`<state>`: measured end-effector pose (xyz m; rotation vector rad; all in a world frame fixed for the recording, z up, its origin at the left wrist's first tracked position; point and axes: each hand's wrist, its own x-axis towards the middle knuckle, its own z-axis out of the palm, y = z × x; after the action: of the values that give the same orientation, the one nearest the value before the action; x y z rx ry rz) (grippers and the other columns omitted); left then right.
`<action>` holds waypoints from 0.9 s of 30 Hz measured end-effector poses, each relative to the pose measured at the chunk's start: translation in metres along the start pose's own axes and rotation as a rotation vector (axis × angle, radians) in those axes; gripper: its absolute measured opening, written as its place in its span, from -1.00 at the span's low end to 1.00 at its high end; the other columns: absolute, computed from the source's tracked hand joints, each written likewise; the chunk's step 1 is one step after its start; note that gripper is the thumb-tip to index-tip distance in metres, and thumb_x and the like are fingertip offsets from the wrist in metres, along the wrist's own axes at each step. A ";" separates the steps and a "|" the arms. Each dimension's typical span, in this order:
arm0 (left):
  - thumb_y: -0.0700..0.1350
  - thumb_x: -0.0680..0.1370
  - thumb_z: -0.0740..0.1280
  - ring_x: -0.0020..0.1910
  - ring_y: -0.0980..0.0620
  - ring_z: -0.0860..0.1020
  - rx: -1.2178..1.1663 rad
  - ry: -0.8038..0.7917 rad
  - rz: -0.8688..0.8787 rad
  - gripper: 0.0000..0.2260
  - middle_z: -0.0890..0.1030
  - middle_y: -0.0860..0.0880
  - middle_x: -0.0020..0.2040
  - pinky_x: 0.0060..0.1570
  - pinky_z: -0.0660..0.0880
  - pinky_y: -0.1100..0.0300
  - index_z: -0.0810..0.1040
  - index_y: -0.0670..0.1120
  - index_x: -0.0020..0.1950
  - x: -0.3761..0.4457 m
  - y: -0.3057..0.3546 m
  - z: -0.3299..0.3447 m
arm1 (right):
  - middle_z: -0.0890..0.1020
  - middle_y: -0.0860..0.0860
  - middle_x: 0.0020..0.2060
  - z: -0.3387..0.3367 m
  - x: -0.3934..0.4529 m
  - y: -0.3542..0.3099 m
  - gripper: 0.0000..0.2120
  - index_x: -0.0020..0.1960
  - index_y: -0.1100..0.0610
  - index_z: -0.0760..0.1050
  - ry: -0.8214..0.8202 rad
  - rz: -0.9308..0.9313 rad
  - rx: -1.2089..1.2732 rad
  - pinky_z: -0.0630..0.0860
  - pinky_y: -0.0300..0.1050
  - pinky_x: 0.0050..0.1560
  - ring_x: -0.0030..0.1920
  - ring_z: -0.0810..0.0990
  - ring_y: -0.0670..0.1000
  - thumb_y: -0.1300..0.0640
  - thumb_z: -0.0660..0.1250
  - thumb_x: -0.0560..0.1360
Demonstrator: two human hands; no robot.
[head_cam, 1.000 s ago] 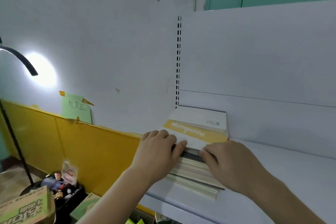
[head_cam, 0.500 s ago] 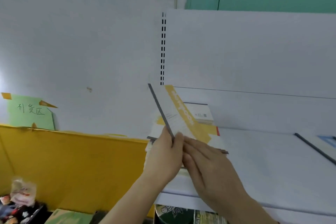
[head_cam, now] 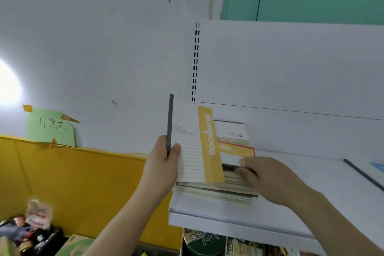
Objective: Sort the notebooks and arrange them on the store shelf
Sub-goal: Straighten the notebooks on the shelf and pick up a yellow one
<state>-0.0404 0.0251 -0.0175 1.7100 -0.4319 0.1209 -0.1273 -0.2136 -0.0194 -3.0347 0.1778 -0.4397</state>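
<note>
A white notebook with a yellow band and grey spine [head_cam: 194,143] stands nearly upright in my left hand [head_cam: 162,167], which grips it by the spine. Below and behind it a stack of notebooks [head_cam: 220,188] lies flat at the left end of the white shelf [head_cam: 291,210]. Its top cover is yellow with a red edge [head_cam: 239,153]. My right hand [head_cam: 268,178] rests on the stack's near right side, fingertips at the edge of the top books; whether it grips one I cannot tell. A smaller white notebook [head_cam: 230,132] lies at the back of the stack.
Another dark-spined notebook [head_cam: 365,174] lies flat at the shelf's far right. A slotted upright [head_cam: 195,62] marks the shelf's left end. To the left are a yellow panel [head_cam: 72,183], a green label [head_cam: 51,127], and boxes and clutter on the floor [head_cam: 31,233]. Goods sit below the shelf [head_cam: 228,243].
My left hand has lifted the yellow-banded notebook off the stack and tipped it upright. My right hand let go of it and moved back down onto the stack.
</note>
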 end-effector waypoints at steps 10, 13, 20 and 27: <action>-0.08 0.71 0.15 0.10 0.20 0.59 -0.142 0.033 0.040 -0.74 0.62 0.27 0.10 0.05 0.62 0.11 0.39 0.30 0.25 -0.003 -0.002 0.000 | 0.48 -0.10 -0.50 -0.019 -0.007 -0.023 -0.63 -0.11 0.06 0.54 0.683 0.145 0.064 0.42 -0.09 -0.50 -0.53 0.43 -0.02 -0.06 0.02 0.61; -0.06 0.71 0.14 0.14 0.23 0.59 -0.211 -0.036 0.053 -0.74 0.63 0.28 0.13 0.15 0.59 0.05 0.42 0.32 0.24 -0.005 -0.001 0.013 | 0.59 -0.10 -0.35 -0.014 -0.018 -0.048 -0.67 0.03 0.04 0.59 0.767 0.137 0.099 0.47 -0.18 -0.37 -0.39 0.55 -0.02 -0.04 0.08 0.64; 0.22 0.62 0.17 0.35 0.11 0.49 -0.405 -0.177 0.041 -0.61 0.55 0.16 0.34 0.39 0.41 -0.05 0.38 0.23 0.44 -0.016 0.008 0.066 | 0.28 -0.05 0.49 0.029 -0.030 -0.067 -0.53 0.51 0.05 0.25 0.549 -0.045 0.185 0.34 0.06 0.39 0.49 0.21 -0.05 -0.08 -0.02 0.66; -0.13 0.66 0.26 0.17 0.20 0.61 -0.472 -0.355 0.100 -0.72 0.67 0.17 0.14 0.13 0.52 0.24 0.47 0.12 0.34 -0.038 0.026 0.122 | -0.05 -0.16 0.56 0.024 -0.073 -0.030 -0.45 0.57 0.01 -0.06 0.453 0.040 0.134 0.00 0.01 0.47 0.55 -0.11 -0.07 -0.03 -0.06 0.62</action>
<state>-0.1043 -0.0884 -0.0285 1.2425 -0.7458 -0.2041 -0.1868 -0.1734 -0.0599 -2.7489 0.2204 -1.0812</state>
